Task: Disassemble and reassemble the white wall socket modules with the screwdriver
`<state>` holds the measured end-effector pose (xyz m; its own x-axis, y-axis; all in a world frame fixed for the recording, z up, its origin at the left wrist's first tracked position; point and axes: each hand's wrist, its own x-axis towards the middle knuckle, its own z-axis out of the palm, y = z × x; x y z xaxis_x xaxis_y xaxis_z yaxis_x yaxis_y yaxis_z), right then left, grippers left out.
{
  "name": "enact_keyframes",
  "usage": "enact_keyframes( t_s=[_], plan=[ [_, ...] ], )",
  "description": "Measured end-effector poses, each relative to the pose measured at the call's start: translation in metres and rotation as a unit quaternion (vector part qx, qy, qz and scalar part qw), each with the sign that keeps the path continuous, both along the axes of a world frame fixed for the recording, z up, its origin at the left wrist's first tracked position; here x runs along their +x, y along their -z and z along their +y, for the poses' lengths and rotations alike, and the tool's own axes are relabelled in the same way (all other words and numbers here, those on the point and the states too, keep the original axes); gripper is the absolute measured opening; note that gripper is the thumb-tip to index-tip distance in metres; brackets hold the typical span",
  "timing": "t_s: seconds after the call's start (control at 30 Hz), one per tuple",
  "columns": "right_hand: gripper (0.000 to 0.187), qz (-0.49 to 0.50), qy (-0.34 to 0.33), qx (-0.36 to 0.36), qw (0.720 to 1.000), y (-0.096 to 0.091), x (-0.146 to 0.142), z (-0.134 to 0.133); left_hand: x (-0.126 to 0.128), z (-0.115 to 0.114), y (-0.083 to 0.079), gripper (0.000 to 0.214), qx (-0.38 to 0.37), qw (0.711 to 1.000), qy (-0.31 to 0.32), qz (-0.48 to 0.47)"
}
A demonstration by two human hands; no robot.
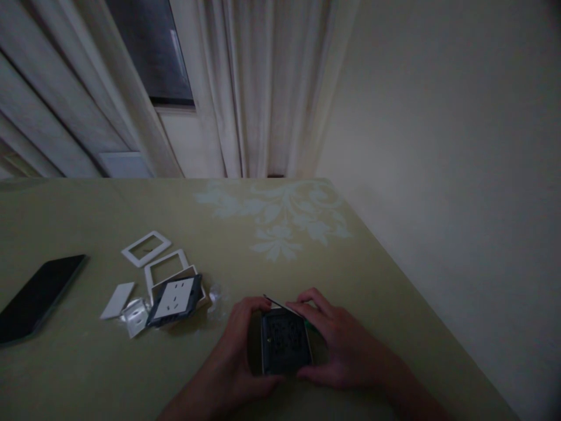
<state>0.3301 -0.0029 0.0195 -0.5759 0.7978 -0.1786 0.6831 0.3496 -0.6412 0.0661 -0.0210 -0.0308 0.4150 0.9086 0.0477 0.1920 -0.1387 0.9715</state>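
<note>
Both of my hands hold a dark square socket module [284, 342], its back side up, low over the olive-green table [307, 269]. My left hand [234, 356] grips its left edge with curled fingers. My right hand [342, 348] wraps its right edge and top corner. A thin pale plate edge shows along the module's top. To the left lie a second socket with a white face in a dark frame [175, 299], two white square frames [146, 248] [165, 266], a small white plate [117, 300] and a small white part [135, 316].
A black phone [37, 295] lies at the table's left edge. A crumpled clear wrapper [217, 297] sits beside the white-faced socket. A pale floral print [280, 219] marks the table's far side. Curtains and a window are behind; a plain wall runs along the right.
</note>
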Motion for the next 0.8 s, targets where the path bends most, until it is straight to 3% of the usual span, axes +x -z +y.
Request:
enact_keyframes(
  t_s=[0.3,0.47,0.6,0.8],
  plan=[
    [0.092,0.104,-0.006,0.036,0.994,0.005,0.002,0.003,0.0,-0.003,-0.012,0.083,0.007,0.999,-0.023,0.037],
    [0.088,0.127,0.0,0.059,0.99,0.009,0.007,0.007,-0.011,-0.001,-0.003,0.114,0.078,0.989,0.012,0.126],
    [0.088,0.145,0.012,0.077,0.986,0.017,0.016,0.011,-0.01,-0.001,0.002,0.105,0.126,0.98,0.018,0.151],
    [0.091,0.218,0.044,0.067,0.973,0.025,0.028,0.015,-0.002,-0.003,-0.02,0.09,0.13,0.986,-0.023,0.099]
  ],
)
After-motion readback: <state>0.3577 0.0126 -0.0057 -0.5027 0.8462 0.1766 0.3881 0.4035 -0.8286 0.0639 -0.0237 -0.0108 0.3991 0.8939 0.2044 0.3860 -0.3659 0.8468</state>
